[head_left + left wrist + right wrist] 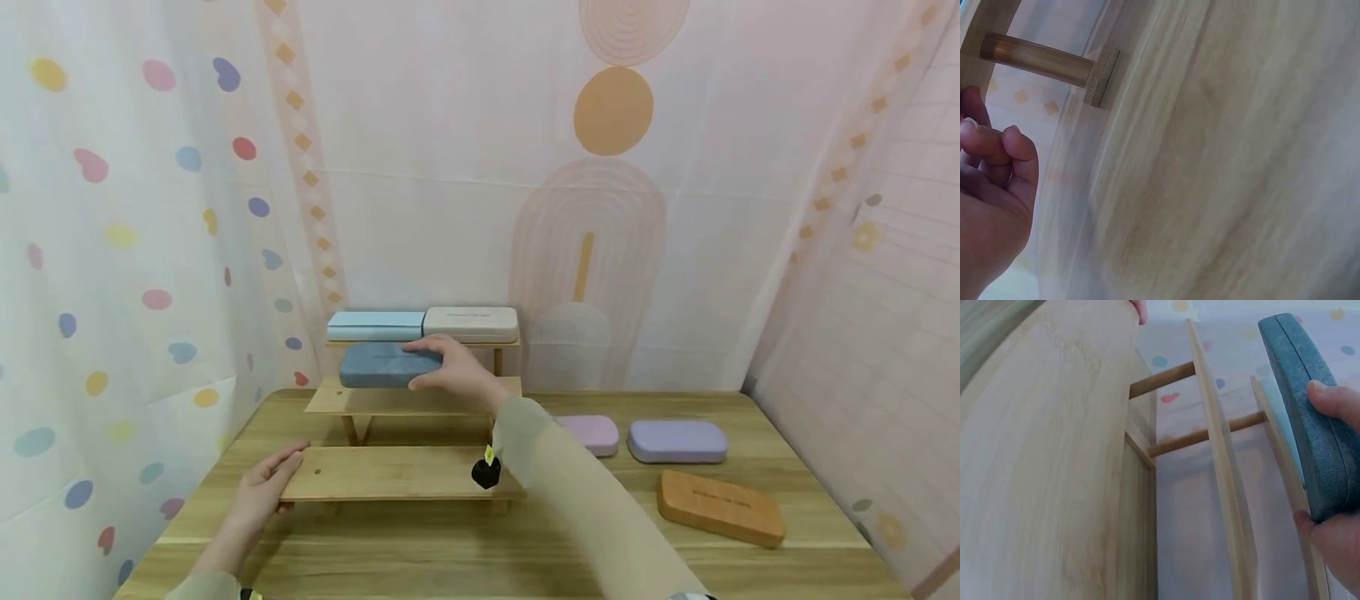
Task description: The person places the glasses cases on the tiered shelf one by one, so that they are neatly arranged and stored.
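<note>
In the head view my right hand (457, 371) grips the right end of a blue glasses case (382, 367), which overlaps the middle tier of a three-step wooden display rack (420, 404). The right wrist view shows my thumb and a finger on opposite sides of that same blue case (1310, 419). At the rack's front left corner my left hand (262, 483) holds the end of the lowest tier (390, 473). Its curled fingers (1019, 150) show by the tier's edge in the left wrist view. A light blue case (375, 325) and a cream case (471, 325) lie side by side on the top tier.
On the table's right side lie a pink case (592, 435), partly behind my right sleeve, a lavender case (677, 442) and an orange-brown case (720, 507). A patterned curtain (420, 242) hangs behind the table (420, 550) and along both sides.
</note>
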